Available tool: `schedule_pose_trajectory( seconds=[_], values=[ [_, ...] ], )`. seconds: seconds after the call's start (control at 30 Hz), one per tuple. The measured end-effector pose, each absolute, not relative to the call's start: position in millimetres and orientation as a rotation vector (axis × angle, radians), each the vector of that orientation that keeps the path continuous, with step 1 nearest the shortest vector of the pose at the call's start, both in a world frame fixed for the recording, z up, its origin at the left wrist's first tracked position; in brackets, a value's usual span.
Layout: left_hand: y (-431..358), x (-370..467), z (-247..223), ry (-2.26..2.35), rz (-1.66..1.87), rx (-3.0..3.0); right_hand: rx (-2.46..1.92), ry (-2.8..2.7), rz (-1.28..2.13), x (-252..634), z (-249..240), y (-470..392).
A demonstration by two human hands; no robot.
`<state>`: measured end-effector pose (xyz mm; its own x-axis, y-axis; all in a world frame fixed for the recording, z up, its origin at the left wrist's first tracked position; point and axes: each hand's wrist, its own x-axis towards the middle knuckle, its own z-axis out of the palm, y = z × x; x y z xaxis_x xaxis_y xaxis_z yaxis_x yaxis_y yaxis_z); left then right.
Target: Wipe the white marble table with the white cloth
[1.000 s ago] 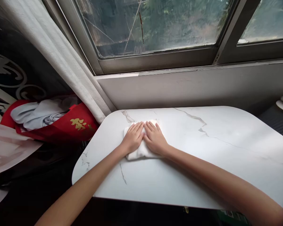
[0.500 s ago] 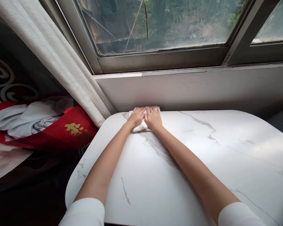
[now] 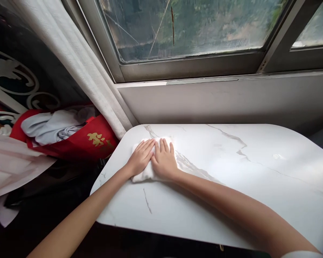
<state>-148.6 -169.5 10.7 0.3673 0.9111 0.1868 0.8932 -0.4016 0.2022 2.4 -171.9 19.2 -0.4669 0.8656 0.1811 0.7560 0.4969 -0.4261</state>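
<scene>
Table [image 3: 258, 150], one, white top with grey veining and rounded corners, set along the wall. Window [image 3: 210, 28], one, metal-framed, its glass streaked, foliage visible beyond. Wall [image 3: 218, 100], pale, between window and table. Curtain [image 3: 70, 53], off-white, hanging aslant at the left of the window, its lower end near the table's far left corner. Bag [image 3: 80, 143], red, open-topped, just left of the table. Fabric [image 3: 16, 165], pale pink, draped in front of the bag, at the left edge of the view. Garment [image 3: 51, 123], light grey, crumpled, in the bag's mouth. Cloth [image 3: 148, 173], white, folded, lying flat on the left part of the table, under both hands. Right hand [image 3: 164, 161], palm down on the cloth, fingers extended and slightly apart, thumb close to the other hand. Left hand [image 3: 140, 159], palm down on the cloth, fingers straight and close together, angled towards its pair. Marking [image 3: 96, 139], gold, on the bag's side.
</scene>
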Motion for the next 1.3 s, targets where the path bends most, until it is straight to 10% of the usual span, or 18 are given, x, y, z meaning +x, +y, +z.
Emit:
schedule_pose_trajectory(
  seconds=[0.43, 1.3],
  values=[
    [-293.3, -232.5, 11.2, 1.831, 0.422, 2.512, -0.981, -2.500, 0.783, -58.7, 34.8, -262.8],
    [-33.3, -216.7, 1.7, 1.844, 0.540, 2.382, -1.329, -2.337, 0.295, -68.2, 9.3, -50.8]
  ],
)
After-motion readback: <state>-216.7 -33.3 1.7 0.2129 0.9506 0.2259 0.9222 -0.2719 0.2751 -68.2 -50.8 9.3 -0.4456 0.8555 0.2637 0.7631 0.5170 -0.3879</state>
